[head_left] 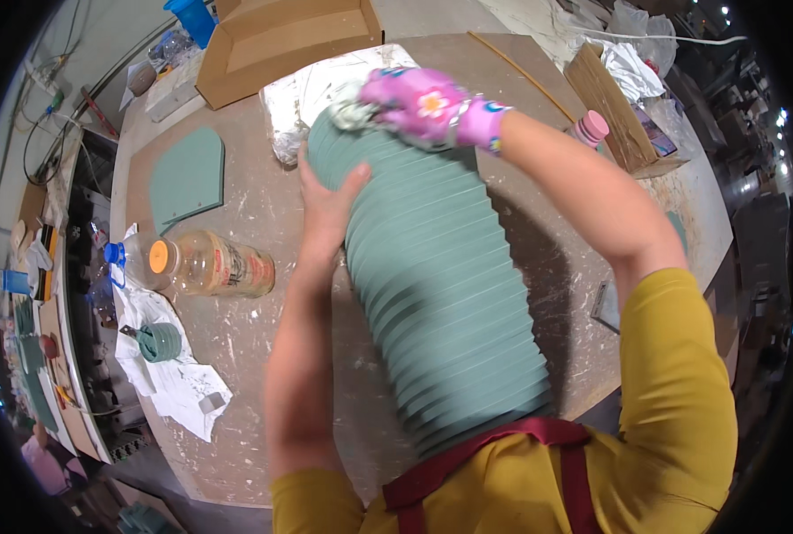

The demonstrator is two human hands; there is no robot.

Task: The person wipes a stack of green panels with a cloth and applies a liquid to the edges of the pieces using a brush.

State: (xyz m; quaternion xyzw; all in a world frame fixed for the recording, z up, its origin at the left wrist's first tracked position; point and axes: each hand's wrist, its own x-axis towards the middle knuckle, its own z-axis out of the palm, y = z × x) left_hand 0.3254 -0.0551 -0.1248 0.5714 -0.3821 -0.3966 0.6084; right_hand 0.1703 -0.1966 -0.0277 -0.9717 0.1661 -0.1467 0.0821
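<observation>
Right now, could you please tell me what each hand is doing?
Left hand: bare, open, pressed flat against the stack of green panels.
Right hand: gloved, closed on a rag.

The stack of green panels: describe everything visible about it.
The stack of green panels is a long, fanned row of thin, matte teal boards with overlapping edges like ribs. It leans from the person's chest out across the paint-splattered table. The bare left hand steadies its left side; the right hand, in a pink flowered glove, presses a crumpled rag on its far end.
</observation>
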